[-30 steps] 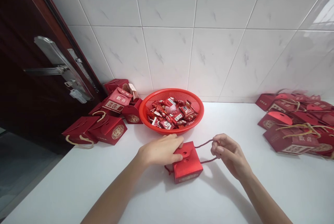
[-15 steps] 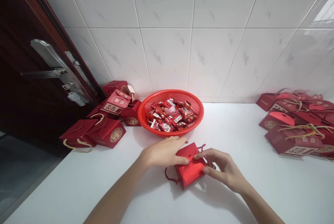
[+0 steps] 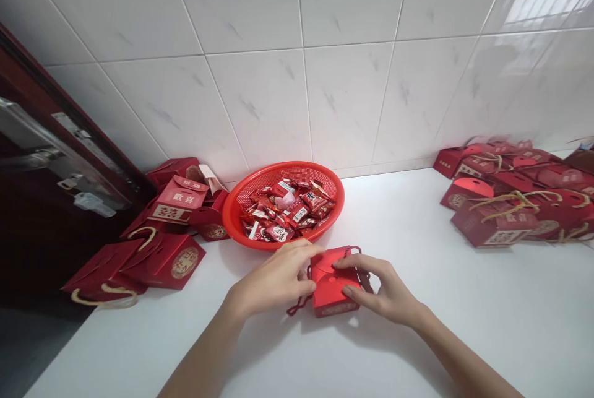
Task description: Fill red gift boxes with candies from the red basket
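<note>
A small red paper gift box point(image 3: 338, 307) with dark red cord handles stands on the white table in front of me. Its two rounded top flaps are folded inward and meet in the middle. My left hand point(image 3: 277, 277) holds the box's left side, thumb at the near edge and fingers at the far edge. From the right, my right hand point(image 3: 387, 289) grips the box with thumb and index fingertips pressed on the flaps. Just beyond my left hand sits a red plastic basket point(image 3: 236, 224) of wrapped candies point(image 3: 290, 209).
Several red gift boxes point(image 3: 162, 259) with cord handles are heaped at the left by a dark door point(image 3: 28, 212) with a metal handle. More red boxes point(image 3: 505, 224) stand in a group at the right. A tiled wall point(image 3: 348, 101) rises behind the white table point(image 3: 394, 218).
The view has shifted to the right. The box has been turned so that its patterned side faces me, and its flaps lie flatter. My left thumb has moved from the top to the left edge.
</note>
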`<state>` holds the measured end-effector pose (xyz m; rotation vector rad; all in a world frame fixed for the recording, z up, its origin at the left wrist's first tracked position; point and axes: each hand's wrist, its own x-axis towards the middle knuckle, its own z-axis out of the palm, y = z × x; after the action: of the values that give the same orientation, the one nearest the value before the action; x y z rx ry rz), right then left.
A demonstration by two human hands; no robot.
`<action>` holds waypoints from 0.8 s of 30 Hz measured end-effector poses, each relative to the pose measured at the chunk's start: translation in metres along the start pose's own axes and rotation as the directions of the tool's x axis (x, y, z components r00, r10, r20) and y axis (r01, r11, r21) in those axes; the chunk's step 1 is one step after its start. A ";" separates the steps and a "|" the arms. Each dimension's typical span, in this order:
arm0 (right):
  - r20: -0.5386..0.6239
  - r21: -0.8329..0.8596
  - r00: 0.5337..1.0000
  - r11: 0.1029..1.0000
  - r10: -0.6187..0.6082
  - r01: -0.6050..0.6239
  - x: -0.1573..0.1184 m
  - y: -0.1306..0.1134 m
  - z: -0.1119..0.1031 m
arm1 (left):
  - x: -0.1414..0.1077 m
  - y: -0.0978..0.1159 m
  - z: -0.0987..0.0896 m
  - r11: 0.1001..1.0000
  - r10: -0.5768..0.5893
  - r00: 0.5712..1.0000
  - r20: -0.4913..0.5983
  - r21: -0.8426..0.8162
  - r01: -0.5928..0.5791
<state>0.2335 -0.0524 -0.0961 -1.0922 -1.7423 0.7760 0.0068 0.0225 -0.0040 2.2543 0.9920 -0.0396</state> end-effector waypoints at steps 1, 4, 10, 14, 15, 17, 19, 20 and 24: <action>0.000 -0.004 1.000 1.000 0.001 -0.001 0.000 0.000 0.000 | -0.001 -0.001 0.000 1.000 0.001 1.000 -0.010 0.019 -0.001; 0.005 -0.012 1.000 1.000 0.007 -0.007 0.000 -0.001 -0.001 | -0.008 -0.004 -0.002 0.996 -0.008 1.000 -0.022 0.093 0.010; 0.014 -0.034 1.000 0.999 0.011 -0.011 0.000 -0.003 -0.004 | -0.026 -0.016 -0.019 0.981 -0.124 0.992 0.012 0.153 0.121; 0.004 -0.024 1.000 1.000 0.006 -0.006 0.000 -0.003 -0.006 | -0.035 -0.030 -0.033 0.978 -0.136 0.990 -0.037 0.153 0.140; 0.003 -0.020 1.000 1.000 0.008 -0.008 0.000 -0.003 -0.006 | -0.037 -0.032 -0.035 0.978 -0.135 0.989 -0.054 0.155 0.141; 0.006 -0.019 1.000 1.000 0.015 -0.015 -0.001 -0.003 -0.006 | -0.039 -0.032 -0.037 0.978 -0.123 0.990 -0.066 0.160 0.133; 0.008 -0.025 1.000 1.000 0.018 -0.017 -0.001 -0.004 -0.006 | -0.038 -0.026 -0.036 0.983 -0.078 0.995 -0.056 0.162 0.086; 0.007 -0.027 1.000 0.999 0.018 -0.017 -0.001 -0.004 -0.006 | -0.036 -0.022 -0.035 0.986 -0.038 0.998 -0.046 0.158 0.045; -0.042 -0.005 0.999 0.999 0.032 -0.032 -0.001 -0.007 -0.009 | -0.025 -0.006 -0.028 0.991 0.102 0.995 -0.016 0.089 -0.100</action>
<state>0.2398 -0.0554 -0.0867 -1.1353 -1.6968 0.7627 -0.0214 0.0251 0.0215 2.3867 0.9010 -0.0166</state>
